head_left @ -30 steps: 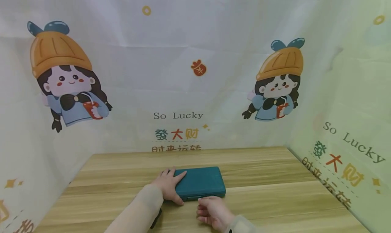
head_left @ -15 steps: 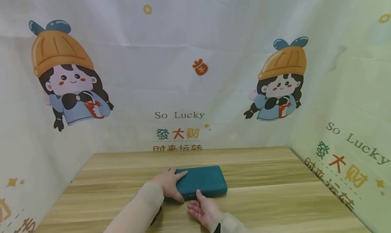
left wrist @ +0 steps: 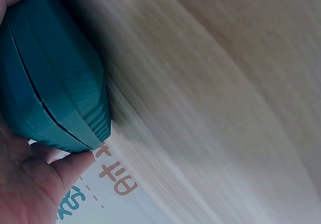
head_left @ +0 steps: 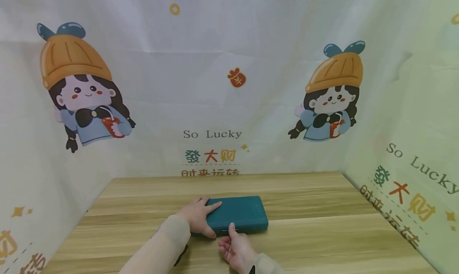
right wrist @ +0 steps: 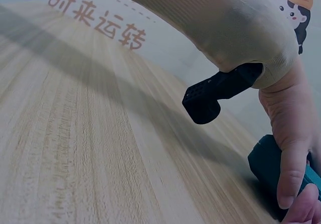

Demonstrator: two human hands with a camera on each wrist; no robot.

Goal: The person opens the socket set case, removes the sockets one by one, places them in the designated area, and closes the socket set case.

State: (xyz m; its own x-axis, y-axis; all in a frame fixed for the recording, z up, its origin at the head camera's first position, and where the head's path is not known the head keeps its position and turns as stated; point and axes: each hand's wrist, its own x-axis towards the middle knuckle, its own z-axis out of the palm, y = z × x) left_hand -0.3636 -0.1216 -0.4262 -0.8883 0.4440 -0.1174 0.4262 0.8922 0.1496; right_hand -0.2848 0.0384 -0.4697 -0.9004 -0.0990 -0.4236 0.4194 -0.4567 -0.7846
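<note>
A teal flat case (head_left: 238, 212) with rounded corners lies closed on the wooden table. A small latch shows on its near edge. My left hand (head_left: 197, 216) grips the case's left end, thumb at the near side and fingers spread over the top and far side. In the left wrist view, fingertips (left wrist: 80, 163) of that hand touch the ribbed corner near the case's seam. My right hand (head_left: 238, 250) is at the front edge, its straight thumb touching the latch area, the other fingers loosely bent below. Only part of it shows in the right wrist view.
The wood-grain table (head_left: 322, 226) extends around the case. A printed cloth (head_left: 269, 118) with cartoon figures hangs behind and along both sides. A black wrist camera (right wrist: 220, 93) sticks out from under the left sleeve.
My right hand has moved left along the front edge, and its thumb has come up onto the latch area. My left hand keeps its grip on the case.
</note>
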